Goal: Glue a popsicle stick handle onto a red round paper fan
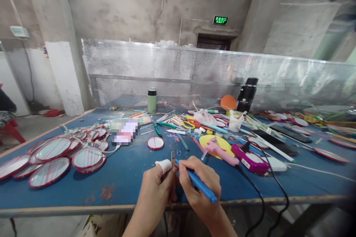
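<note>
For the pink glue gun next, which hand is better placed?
Right hand, probably: it is nearer the pink glue gun, though it would first have to release the blue pen. The left hand is farther and pinches a thin stick.

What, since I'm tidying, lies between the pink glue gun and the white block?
The head view shows a purple box between glue gun and white block.

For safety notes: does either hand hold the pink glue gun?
No, the glue gun lies across a yellow disc, apart from the left hand and right hand.
</note>
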A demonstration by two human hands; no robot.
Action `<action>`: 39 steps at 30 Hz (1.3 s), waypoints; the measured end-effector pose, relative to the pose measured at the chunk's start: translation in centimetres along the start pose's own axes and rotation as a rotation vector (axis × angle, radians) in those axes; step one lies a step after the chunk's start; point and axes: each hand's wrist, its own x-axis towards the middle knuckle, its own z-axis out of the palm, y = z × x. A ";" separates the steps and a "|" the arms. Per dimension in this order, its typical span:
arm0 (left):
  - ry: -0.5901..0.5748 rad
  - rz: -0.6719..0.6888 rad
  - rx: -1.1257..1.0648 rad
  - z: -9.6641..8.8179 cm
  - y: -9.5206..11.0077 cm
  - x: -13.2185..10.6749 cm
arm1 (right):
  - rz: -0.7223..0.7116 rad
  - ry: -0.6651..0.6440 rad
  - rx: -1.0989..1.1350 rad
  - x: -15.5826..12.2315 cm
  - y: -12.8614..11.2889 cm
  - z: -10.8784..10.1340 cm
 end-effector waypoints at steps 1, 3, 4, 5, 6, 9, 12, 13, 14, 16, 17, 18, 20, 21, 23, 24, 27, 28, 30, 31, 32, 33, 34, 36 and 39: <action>-0.002 0.000 -0.004 0.0 0.0 0.0 | 0.001 -0.002 0.009 0.0 0.0 0.0; -0.001 0.003 -0.008 0.1 0.0 0.0 | 0.005 -0.006 0.021 0.0 0.0 0.0; 0.003 0.006 -0.007 0.1 0.0 0.0 | 0.005 -0.006 0.025 0.0 -0.1 0.0; 0.004 0.006 -0.006 0.1 0.0 0.0 | 0.005 -0.003 0.028 0.0 -0.1 -0.1; 0.007 0.003 -0.006 0.1 0.0 0.0 | 0.005 -0.001 0.029 0.0 -0.1 -0.1; 0.009 -0.006 -0.015 0.1 0.1 0.0 | 0.004 -0.007 0.036 0.1 -0.1 0.0; 0.013 -0.002 -0.020 0.0 0.2 0.0 | -0.001 -0.007 0.027 0.1 0.0 0.1; 0.014 -0.002 -0.018 0.0 0.2 0.0 | -0.002 0.002 0.017 0.1 0.0 0.1; 0.014 -0.004 -0.015 0.0 0.2 0.0 | -0.001 0.011 0.006 0.1 0.0 0.1; 0.010 -0.004 -0.009 0.0 0.2 0.0 | 0.001 0.018 -0.009 0.0 0.0 0.0; 0.009 -0.003 -0.007 0.0 0.2 0.0 | 0.001 0.017 -0.007 -0.1 0.0 0.0; 0.007 -0.001 -0.006 0.0 0.1 0.0 | -0.001 0.013 -0.002 -0.1 0.0 0.0; 0.003 0.005 -0.009 0.0 0.0 0.1 | -0.003 -0.002 0.011 0.0 0.0 -0.1; 0.001 0.005 -0.013 0.0 0.0 0.1 | -0.001 -0.007 0.020 0.0 0.0 -0.1; -0.004 0.008 -0.012 0.0 0.0 0.1 | -0.001 -0.012 0.036 0.0 0.0 -0.1; -0.004 0.010 -0.008 0.0 0.0 0.1 | -0.001 -0.014 0.043 0.0 0.0 0.0; -0.003 0.006 0.001 0.0 0.1 0.1 | 0.001 -0.024 0.054 0.0 0.0 0.0; -0.003 0.002 -0.001 0.0 0.2 0.0 | 0.003 -0.031 0.054 0.0 0.0 0.0; -0.004 -0.002 -0.007 0.0 0.2 0.0 | 0.007 -0.026 0.043 0.0 0.0 0.0; -0.002 0.001 -0.007 0.0 0.2 0.0 | 0.005 -0.018 0.032 0.0 0.0 0.0; 0.000 0.004 -0.006 0.1 0.2 0.0 | 0.003 -0.010 0.019 0.0 -0.1 0.0; 0.003 0.004 -0.005 0.1 0.2 0.0 | -0.002 0.000 0.008 0.1 -0.1 0.0; 0.005 0.004 -0.004 0.1 0.2 0.0 | -0.006 0.006 0.001 0.1 -0.1 0.0; 0.011 0.001 -0.004 0.1 0.2 0.0 | -0.014 0.011 -0.004 0.1 -0.2 0.0; 0.012 -0.004 -0.009 0.0 0.2 0.0 | -0.010 0.009 -0.001 0.0 -0.1 0.0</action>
